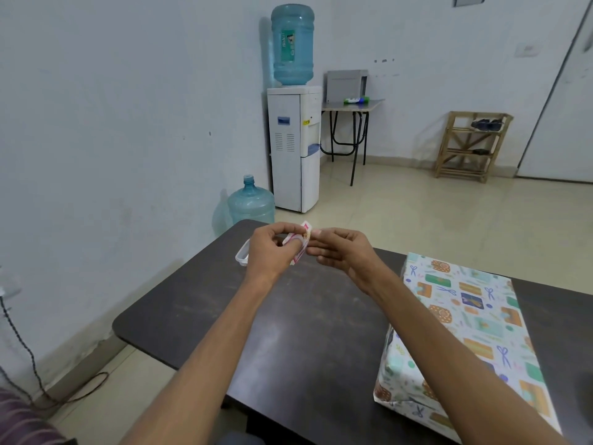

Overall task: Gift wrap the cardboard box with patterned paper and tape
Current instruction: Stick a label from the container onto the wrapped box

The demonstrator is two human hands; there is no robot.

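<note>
Two hands are up in front of me over the far part of the dark table [256, 316], close together and both on the tape roll [300, 240], a small ring with red and white print. My left hand [268, 252] grips the roll with its fingers curled around it, one fingertip showing through the hole. My right hand [343, 252] meets it from the other side, thumb and forefinger pinched on the roll's rim and the remaining fingers loosely curled below. From this feed I cannot tell whether a loose end of tape is lifted. The cardboard box [417, 374] lies flat on the table to my right, well apart from the hands and covered in patterned paper [471, 313] printed with scissors, parcels and green and orange blocks. At its near end the paper is folded in and creased. My right forearm crosses in front of it in the view. A small clear plastic container [242, 253] sits on the table just behind my left hand. Beyond the table stand a white water dispenser [295, 149] with a blue bottle on top, a spare bottle [252, 203] on the floor beside it, a folding table [353, 106] and a wooden rack [471, 146].
</note>
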